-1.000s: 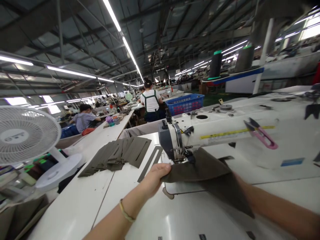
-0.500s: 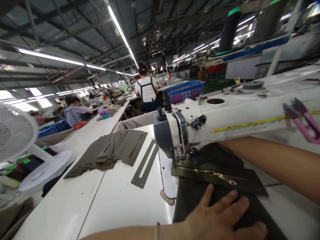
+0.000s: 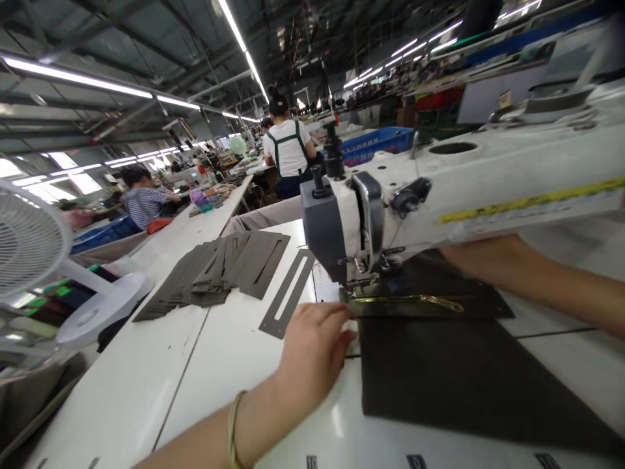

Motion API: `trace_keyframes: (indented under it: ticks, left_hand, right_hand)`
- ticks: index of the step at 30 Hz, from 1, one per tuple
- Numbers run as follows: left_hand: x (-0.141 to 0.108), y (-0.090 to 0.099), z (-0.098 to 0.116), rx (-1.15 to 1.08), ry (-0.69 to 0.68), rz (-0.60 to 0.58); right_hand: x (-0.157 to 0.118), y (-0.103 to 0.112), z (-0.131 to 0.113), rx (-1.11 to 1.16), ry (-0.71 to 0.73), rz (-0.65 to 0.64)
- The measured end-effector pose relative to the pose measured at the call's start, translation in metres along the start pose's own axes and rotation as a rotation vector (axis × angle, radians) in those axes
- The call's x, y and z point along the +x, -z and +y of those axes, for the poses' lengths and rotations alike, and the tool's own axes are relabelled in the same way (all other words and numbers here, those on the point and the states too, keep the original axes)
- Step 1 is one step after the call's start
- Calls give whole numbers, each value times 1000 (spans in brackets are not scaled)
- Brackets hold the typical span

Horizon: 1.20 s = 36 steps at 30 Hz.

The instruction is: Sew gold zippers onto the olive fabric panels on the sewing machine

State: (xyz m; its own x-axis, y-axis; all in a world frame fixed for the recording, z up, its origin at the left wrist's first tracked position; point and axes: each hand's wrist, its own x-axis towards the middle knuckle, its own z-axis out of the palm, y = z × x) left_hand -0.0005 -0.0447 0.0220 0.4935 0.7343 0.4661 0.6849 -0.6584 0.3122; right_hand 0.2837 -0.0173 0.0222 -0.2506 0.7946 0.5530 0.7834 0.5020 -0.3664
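My left hand [image 3: 315, 348] is just left of the sewing machine's [image 3: 364, 228] needle area, its fingers curled and closed at the left end of the strip with the zipper. What lies between the fingertips is hidden. My right hand [image 3: 461, 254] reaches behind the machine head onto the dark fabric; its fingers are out of sight. Under the presser foot area lies a gold-toothed zipper [image 3: 390, 299] with a long metal pull [image 3: 442, 302], set in a dark olive strip. A larger dark panel [image 3: 439, 371] spreads from it towards me.
Left of the machine lie a slotted olive piece [image 3: 273, 319] and a fanned stack of similar pieces [image 3: 195, 277]. A white fan [image 3: 102, 312] stands at the far left. Beyond are a blue basket [image 3: 375, 140] and co-workers seated at other tables.
My left hand has gone from lying spread on the dark panel to the left side of the needle, fingers now curled. The view has shifted, and the pink thread snips are no longer visible.
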Motion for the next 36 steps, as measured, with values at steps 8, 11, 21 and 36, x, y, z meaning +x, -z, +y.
trace_keyframes:
  ticks: [8, 11, 21, 36]
  left_hand:
    - [8, -20, -20, 141, -106, 8]
    - [6, -23, -16, 150, -110, 30]
    - [10, -28, -19, 180, -203, 50]
    - [19, -25, -19, 287, -244, 4]
  right_hand:
    - [-6, -59, -60, -127, 397, 11]
    - [4, -70, -62, -165, 432, -25]
    - [17, -67, -59, -187, 545, -126]
    - [18, -78, -43, -102, 461, -237]
